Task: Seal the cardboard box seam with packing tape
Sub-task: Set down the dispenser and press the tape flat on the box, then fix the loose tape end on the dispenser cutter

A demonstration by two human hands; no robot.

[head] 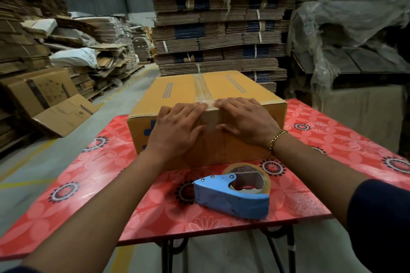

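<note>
We lay our left hand (pixel 177 127) and right hand (pixel 245 121) flat, fingers together and extended, over the near top edge of the cardboard box (pixel 177 93), pressing the tape strip (pixel 200 88) from either side. The box sits mid-table (pixel 332 139), its taped seam running away from us. The tape dispenser (pixel 230 195) lies by the near edge, with bare tabletop at both sides.

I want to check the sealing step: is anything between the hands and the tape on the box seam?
Nothing visible. The left hand and right hand lie flat on the cardboard box, pressing the tape; the tape dispenser lies aside.
</note>
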